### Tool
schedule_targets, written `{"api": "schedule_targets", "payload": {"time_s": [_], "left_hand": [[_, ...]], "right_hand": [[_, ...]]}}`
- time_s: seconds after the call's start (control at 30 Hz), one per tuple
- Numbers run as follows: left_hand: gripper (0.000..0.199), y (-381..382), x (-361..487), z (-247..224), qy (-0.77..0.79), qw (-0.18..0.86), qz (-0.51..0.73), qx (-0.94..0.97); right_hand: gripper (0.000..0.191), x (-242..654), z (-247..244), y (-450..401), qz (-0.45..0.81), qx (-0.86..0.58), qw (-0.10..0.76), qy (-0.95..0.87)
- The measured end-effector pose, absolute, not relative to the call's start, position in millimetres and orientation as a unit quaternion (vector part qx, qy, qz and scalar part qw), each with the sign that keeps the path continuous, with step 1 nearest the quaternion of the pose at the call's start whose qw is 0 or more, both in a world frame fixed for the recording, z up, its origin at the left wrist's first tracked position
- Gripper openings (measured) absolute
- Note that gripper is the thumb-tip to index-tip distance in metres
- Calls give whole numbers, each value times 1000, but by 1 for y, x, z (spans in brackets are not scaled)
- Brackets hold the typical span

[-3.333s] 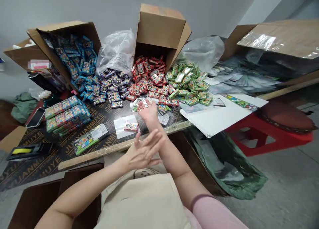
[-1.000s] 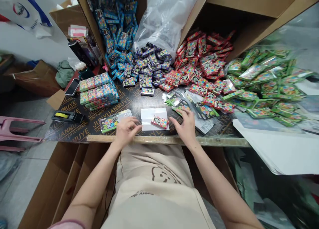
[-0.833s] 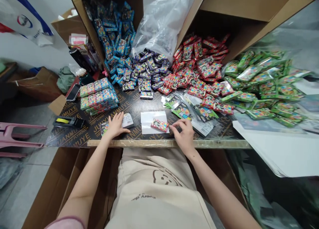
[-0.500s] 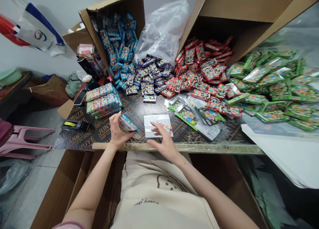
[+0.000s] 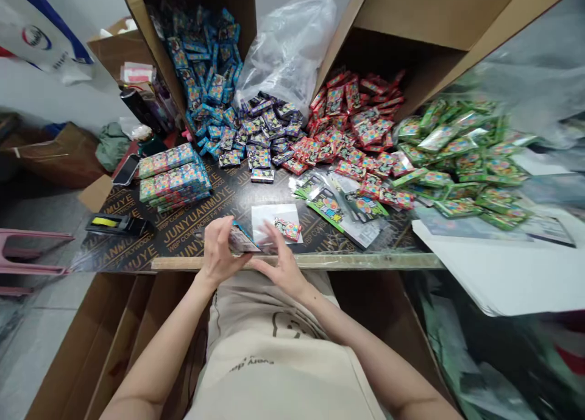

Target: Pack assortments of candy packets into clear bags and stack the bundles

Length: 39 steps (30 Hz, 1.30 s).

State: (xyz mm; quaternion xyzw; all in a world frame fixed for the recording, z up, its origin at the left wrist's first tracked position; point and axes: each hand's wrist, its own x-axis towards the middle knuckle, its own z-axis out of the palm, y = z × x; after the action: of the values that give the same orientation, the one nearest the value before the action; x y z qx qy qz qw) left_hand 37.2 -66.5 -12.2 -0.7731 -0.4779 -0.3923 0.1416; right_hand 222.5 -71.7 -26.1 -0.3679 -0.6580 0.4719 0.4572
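Head view, looking down on a black printed plywood bench [image 5: 183, 232]. Left hand [image 5: 218, 252] closed on a small blue foil packet [image 5: 242, 240], pinching it between thumb and fingers just above the bench's near edge. Right hand [image 5: 282, 269] open, with curved fingertips [image 5: 258, 263] just beside the packet; contact cannot be told from this angle. Farther along, a red-patterned foil packet [image 5: 287, 229] lies on a white paper sheet [image 5: 262, 216]. Heaped blue, purple, red and green foil packets [image 5: 260, 158] crowd the bench's far edge.
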Motion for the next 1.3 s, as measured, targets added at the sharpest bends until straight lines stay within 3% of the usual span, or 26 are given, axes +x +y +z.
{"api": "schedule_targets", "payload": {"time_s": [0.07, 0.17, 0.23, 0.4, 0.53, 0.6, 0.7, 0.77, 0.9, 0.97, 1.07, 1.13, 1.2, 1.3], "left_hand": [[97, -65, 35, -13, -518, 132, -366, -762], [86, -65, 33, -14, -572, 91, -290, -761], [79, -65, 34, -14, -591, 68, -243, -766], [72, -64, 39, -12, -629, 57, -160, -759], [76, -66, 38, -14, -640, 46, -141, -753], [76, -69, 35, -17, -644, 46, -134, -752], [75, -73, 33, -21, -640, 41, -119, -758], [74, -74, 33, -23, -639, 38, -116, -759], [74, -73, 36, -23, -643, 32, -119, -756], [75, -72, 38, -21, -642, 26, -121, -756], [77, -71, 43, -17, -641, 15, -127, -757], [79, -71, 46, -14, -639, 11, -128, -759], [81, -70, 48, -12, -639, 11, -123, -760], [83, -67, 49, -11, -641, 15, -110, -759]], "right_hand": [[82, 243, -34, -68, 358, -412, 491, -680], [51, 276, -45, -51, 195, -475, 465, -721], [38, 292, -53, -34, 148, -514, 395, -747], [42, 302, -62, -2, 178, -499, 193, -826], [35, 303, -63, 3, 317, -514, 269, -750], [43, 311, -66, 4, 408, -554, 298, -661], [56, 326, -71, 3, 462, -606, 263, -592], [56, 335, -70, 2, 425, -631, 247, -600], [49, 348, -54, 4, 215, -605, 275, -715], [63, 350, -47, 10, 171, -535, 243, -791], [87, 350, -49, 23, 194, -462, 153, -852], [90, 348, -56, 31, 222, -451, 127, -855], [84, 345, -58, 35, 251, -450, 152, -843], [77, 336, -42, 28, 320, -413, 273, -808]]}}
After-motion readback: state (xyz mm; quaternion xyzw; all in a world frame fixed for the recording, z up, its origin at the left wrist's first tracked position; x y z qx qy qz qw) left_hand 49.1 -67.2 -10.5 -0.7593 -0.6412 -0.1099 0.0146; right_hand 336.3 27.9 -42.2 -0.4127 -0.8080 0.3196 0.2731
